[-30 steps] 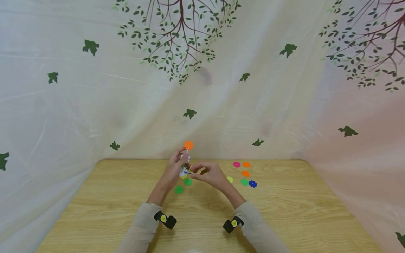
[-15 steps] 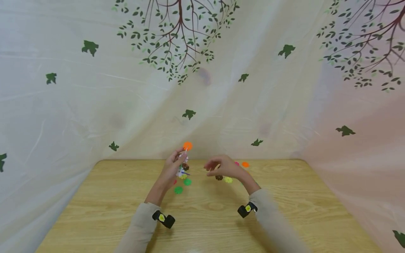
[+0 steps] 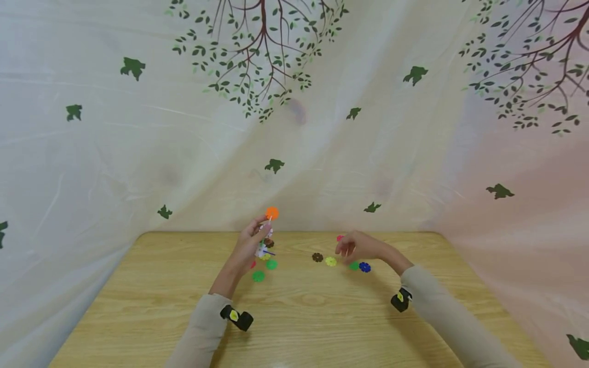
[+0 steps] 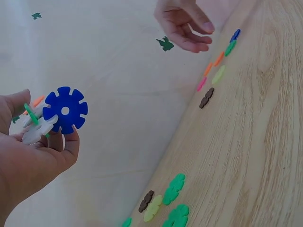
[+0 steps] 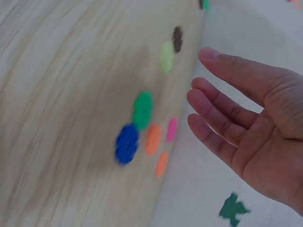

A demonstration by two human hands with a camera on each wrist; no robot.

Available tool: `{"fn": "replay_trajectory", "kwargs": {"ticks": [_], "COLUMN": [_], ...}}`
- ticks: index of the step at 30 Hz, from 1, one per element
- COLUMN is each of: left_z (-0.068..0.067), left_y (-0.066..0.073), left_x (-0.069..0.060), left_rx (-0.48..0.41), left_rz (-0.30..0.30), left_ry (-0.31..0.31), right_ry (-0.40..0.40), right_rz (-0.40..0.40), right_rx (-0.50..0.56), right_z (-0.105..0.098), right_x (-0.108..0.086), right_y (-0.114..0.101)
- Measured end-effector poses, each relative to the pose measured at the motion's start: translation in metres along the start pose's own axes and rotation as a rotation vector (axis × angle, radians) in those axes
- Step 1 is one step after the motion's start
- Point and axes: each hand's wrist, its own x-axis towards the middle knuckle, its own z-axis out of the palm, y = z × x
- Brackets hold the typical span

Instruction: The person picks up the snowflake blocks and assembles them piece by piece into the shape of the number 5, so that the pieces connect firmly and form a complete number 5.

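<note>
Plastic cluster (image 4: 57, 105) may separate if left hand (image 3: 246, 249) grips harder; right hand (image 3: 362, 246) (empty, relaxed) hovers near counter's far edge (image 3: 296, 235).

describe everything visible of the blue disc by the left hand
The blue disc is round, flat, plastic-looking, with a central hole and notched rim. It shows face-on in the left wrist view, edge-on in the head view, apparently joined to a white disc in the left hand. Hand contact is unclear.

Orange-topped joined discs (image 3: 270, 233) in left fingers (image 3: 256, 223)
</note>
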Motion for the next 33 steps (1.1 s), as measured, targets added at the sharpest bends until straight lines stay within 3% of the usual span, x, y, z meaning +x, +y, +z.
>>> {"fn": "replay_trajectory", "kwargs": {"ticks": [8, 15, 23, 30, 33], "left_z": [0.000, -0.001, -0.002, 0.000, 0.000], "left_y": [-0.003, -0.005, -0.005, -0.006, -0.006], "left_x": [0.000, 0.000, 0.002, 0.003, 0.003], "left_rx": [0.025, 0.033, 0.031, -0.008, -0.006], "left_rz": [-0.003, 0.002, -0.005, -0.012, -0.008], "left_ry": [-0.033, -0.038, -0.049, -0.040, -0.045], "right_ry": [-0.003, 0.015, 0.032, 0.035, 0.046], "right_rz": [0.078, 0.104, 0.133, 0.051, 0.096], "right_rx": [-0.006, 0.002, 0.000, 0.003, 0.008], "right_z": [-0.002, -0.003, -0.001, -0.003, -0.001], "right_x": [-0.025, -0.037, -0.040, -0.045, -0.044], "right_y": [0.035, 0.052, 0.057, 0.051, 0.051]}}
